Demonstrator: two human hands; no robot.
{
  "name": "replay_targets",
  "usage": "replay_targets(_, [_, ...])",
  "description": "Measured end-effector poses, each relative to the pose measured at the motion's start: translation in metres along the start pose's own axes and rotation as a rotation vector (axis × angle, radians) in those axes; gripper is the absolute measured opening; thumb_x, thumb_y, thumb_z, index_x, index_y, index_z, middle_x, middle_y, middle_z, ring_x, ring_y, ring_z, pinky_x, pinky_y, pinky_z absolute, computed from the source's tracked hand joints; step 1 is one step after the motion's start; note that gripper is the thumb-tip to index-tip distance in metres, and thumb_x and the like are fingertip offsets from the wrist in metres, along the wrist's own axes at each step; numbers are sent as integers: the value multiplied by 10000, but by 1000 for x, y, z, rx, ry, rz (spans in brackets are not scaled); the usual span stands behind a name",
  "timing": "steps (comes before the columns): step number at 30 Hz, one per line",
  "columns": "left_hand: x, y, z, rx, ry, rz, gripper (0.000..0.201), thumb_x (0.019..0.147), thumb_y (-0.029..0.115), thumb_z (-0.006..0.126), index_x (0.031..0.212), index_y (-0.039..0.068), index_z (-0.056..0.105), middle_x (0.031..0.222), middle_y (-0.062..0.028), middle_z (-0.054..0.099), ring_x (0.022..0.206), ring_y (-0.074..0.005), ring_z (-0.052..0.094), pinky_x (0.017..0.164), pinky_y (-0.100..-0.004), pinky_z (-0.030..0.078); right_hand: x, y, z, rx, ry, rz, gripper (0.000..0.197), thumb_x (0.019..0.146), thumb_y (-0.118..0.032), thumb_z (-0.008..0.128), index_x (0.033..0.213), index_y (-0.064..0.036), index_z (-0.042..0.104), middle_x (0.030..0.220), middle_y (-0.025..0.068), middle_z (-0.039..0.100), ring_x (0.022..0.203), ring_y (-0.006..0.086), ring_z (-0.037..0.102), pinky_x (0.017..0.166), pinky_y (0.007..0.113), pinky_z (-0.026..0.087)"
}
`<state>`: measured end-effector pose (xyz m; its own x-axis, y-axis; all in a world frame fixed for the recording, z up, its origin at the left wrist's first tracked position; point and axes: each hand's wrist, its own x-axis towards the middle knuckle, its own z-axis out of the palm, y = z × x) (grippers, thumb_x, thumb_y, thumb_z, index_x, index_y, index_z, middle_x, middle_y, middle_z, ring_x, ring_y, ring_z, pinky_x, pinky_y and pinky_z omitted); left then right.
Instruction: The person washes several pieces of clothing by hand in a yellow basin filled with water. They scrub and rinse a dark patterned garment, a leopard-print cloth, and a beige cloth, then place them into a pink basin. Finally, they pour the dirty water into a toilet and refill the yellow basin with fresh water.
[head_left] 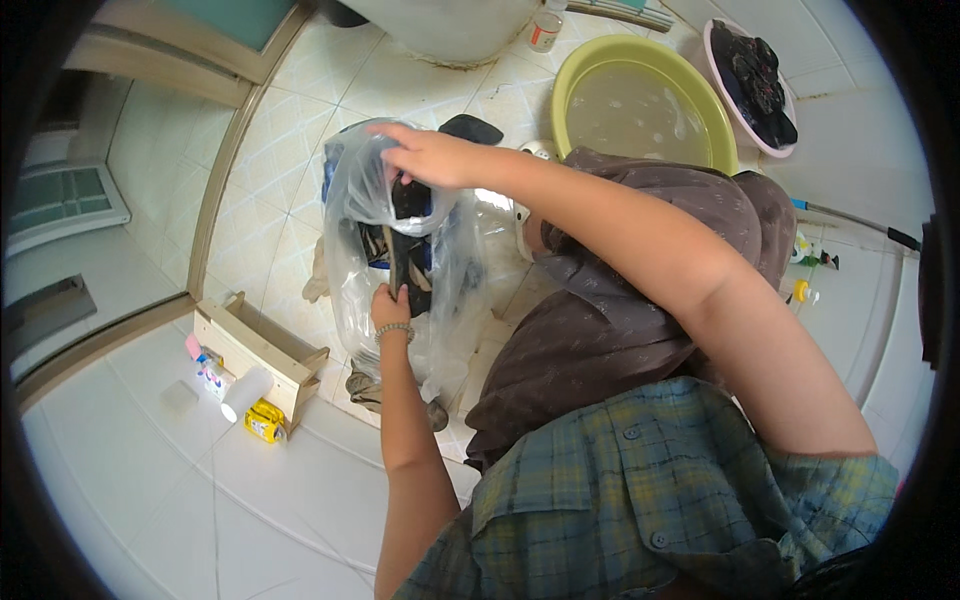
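Note:
On the tiled floor a clear plastic bag (350,220) stands with its mouth spread, several dark items inside. At its far rim my right hand (432,157) grips the plastic, index finger stretched along the edge. My left hand (389,308), with a beaded bracelet at the wrist, is closed on the lower end of a long dark item with a tan edge (399,265), which reaches up into the bag. Its exact kind is hard to make out. A dark shoe-like piece (470,129) lies just beyond the bag. Crumpled brownish cloth (364,387) lies at its near side.
A yellow-green basin (728,120) of cloudy water stands at far right, beside a pink basin (712,68) holding dark wet items. At left are a wooden stool (260,355), a yellow packet (265,421) and a white cup-like container (246,394). A bottle (545,30) stands at the back.

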<state>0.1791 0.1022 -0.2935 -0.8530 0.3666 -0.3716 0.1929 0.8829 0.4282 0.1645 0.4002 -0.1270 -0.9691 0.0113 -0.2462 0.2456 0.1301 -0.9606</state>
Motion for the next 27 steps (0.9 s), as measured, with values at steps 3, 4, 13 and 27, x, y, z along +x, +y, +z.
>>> replay_targets(3, [-35, 53, -44, -82, 137, -27, 321, 768, 305, 605, 722, -7, 542, 705, -206, 593, 630, -413, 516, 616, -447, 421, -5, -5, 6, -44, 7, 34, 491, 900, -233, 368, 1368, -124, 269, 847, 56, 601, 747, 154, 548, 765, 294, 446])
replay_targets(4, [-46, 56, -63, -103, 75, -68, 331, 767, 309, 609, 698, -7, 536, 671, -190, 578, 602, -381, 507, 593, -434, 407, -8, -2, 6, -55, 4, 10, 490, 901, -234, 368, 1369, -127, 270, 839, 56, 594, 744, 156, 549, 767, 295, 444])
replay_targets(13, [-246, 24, -191, -866, 137, -534, 185, 810, 194, 633, 738, 53, 538, 748, 20, 531, 699, -69, 445, 604, -214, 358, -18, 18, -6, -184, 13, 35, 513, 878, -238, 391, 1367, -137, 274, 892, 110, 616, 737, 190, 586, 725, 321, 466])
replay_targets(27, [-310, -131, -75, -1176, 520, -562, 210, 879, 261, 556, 856, 53, 564, 811, -26, 598, 713, -110, 560, 636, -250, 458, -13, 26, -11, -89, 119, 38, 551, 904, -262, 381, 1406, -174, 173, 940, 100, 574, 743, 168, 587, 712, 303, 458])
